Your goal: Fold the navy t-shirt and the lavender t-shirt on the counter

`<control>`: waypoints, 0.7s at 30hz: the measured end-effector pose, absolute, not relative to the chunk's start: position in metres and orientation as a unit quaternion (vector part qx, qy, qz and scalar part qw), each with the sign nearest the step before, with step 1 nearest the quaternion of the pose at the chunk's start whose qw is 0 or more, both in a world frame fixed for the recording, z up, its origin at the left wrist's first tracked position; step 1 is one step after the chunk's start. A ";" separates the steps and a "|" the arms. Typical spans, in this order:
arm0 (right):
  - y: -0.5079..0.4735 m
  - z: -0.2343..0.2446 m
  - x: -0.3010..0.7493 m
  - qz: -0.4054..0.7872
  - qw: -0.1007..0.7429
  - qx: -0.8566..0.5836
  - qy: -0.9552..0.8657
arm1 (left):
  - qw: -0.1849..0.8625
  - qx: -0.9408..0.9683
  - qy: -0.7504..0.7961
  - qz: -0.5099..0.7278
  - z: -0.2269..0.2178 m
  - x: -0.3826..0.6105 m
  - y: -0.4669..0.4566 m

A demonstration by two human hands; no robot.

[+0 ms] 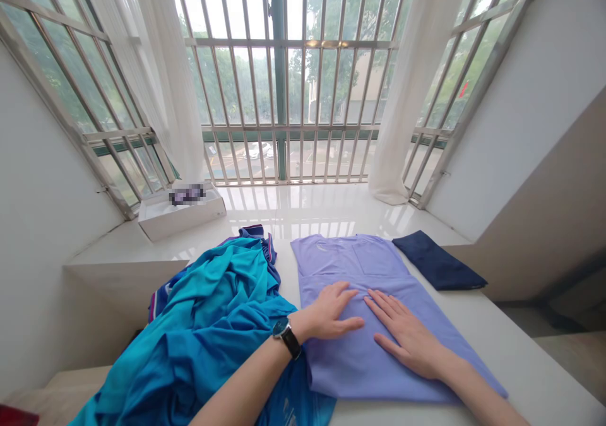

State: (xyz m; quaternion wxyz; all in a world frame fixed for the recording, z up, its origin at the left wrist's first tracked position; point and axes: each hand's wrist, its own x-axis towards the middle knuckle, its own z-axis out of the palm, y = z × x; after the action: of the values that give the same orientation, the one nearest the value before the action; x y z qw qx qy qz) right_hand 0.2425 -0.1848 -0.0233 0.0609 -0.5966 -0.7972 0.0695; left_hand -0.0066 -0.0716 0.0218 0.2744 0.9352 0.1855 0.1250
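A lavender T-shirt [353,372] lies flat on the white ledge [516,363], with a chest pocket showing near its far end. My left hand [329,310] and my right hand [404,334] both rest palm down on the middle of the shirt, fingers spread, and their fingertips nearly meet. Neither hand grips anything. A black wristwatch [286,338] sits on my left wrist. To the left of the shirt, a crumpled teal garment [203,312] lies in a heap, touching my left forearm. Beyond the shirt lies a folded navy cloth [438,260].
A white box [182,218] with a blurred item on its lid stands on the glossy sill by the left window. Barred windows [284,79] and white curtains [407,98] fill the far side. The ledge ends in a drop at lower right.
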 end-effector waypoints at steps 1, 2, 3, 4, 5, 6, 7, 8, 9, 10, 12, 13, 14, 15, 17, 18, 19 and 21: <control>-0.185 -0.023 0.242 0.071 0.060 -0.598 -0.796 | 0.288 0.926 0.198 0.140 0.030 -0.012 -0.069; -0.185 -0.023 0.241 0.072 0.060 -0.600 -0.795 | 0.295 0.918 0.211 0.158 0.040 -0.019 -0.068; -0.185 -0.023 0.241 0.073 0.059 -0.601 -0.793 | 0.293 0.913 0.225 0.174 0.051 -0.028 -0.069; -0.185 -0.023 0.240 0.075 0.060 -0.603 -0.792 | 0.287 0.909 0.239 0.183 0.061 -0.039 -0.073; -0.185 -0.022 0.240 0.079 0.062 -0.603 -0.791 | 0.278 0.907 0.256 0.186 0.070 -0.051 -0.081; -0.185 -0.022 0.240 0.083 0.065 -0.604 -0.790 | 0.271 0.904 0.277 0.179 0.078 -0.064 -0.091; -0.185 -0.020 0.241 0.088 0.070 -0.604 -0.789 | 0.272 0.898 0.304 0.166 0.084 -0.076 -0.103; -0.185 -0.018 0.241 0.096 0.074 -0.605 -0.787 | 0.279 0.884 0.340 0.160 0.088 -0.089 -0.117; -0.183 -0.016 0.241 0.105 0.079 -0.608 -0.783 | 0.298 0.866 0.370 0.154 0.090 -0.100 -0.131; -0.181 -0.013 0.241 0.115 0.084 -0.611 -0.779 | 0.314 0.849 0.397 0.152 0.090 -0.110 -0.145; -0.172 -0.005 0.237 0.125 0.105 -0.618 -0.769 | 0.329 0.825 0.439 0.138 0.088 -0.126 -0.169; -0.165 0.000 0.232 0.126 0.125 -0.620 -0.765 | 0.328 0.818 0.455 0.128 0.086 -0.131 -0.179; -0.156 0.004 0.225 0.122 0.152 -0.619 -0.761 | 0.326 0.815 0.466 0.115 0.083 -0.135 -0.186; -0.147 0.009 0.216 0.124 0.181 -0.611 -0.761 | 0.322 0.813 0.474 0.102 0.081 -0.138 -0.192; -0.128 0.017 0.194 0.152 0.228 -0.580 -0.767 | 0.313 0.816 0.480 0.081 0.076 -0.140 -0.199; -0.120 0.020 0.181 0.173 0.240 -0.558 -0.776 | 0.307 0.819 0.480 0.073 0.073 -0.139 -0.202; -0.113 0.022 0.168 0.191 0.248 -0.537 -0.783 | 0.299 0.822 0.479 0.068 0.070 -0.137 -0.204; -0.104 0.020 0.146 0.217 0.269 -0.505 -0.791 | 0.280 0.827 0.483 0.066 0.063 -0.132 -0.208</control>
State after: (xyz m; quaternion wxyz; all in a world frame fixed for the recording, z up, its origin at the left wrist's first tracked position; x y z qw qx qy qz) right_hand 0.1459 -0.1041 0.0203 0.2686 -0.5051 -0.7910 0.2170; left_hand -0.1320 -0.2080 0.0628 0.2799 0.8269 0.4831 0.0665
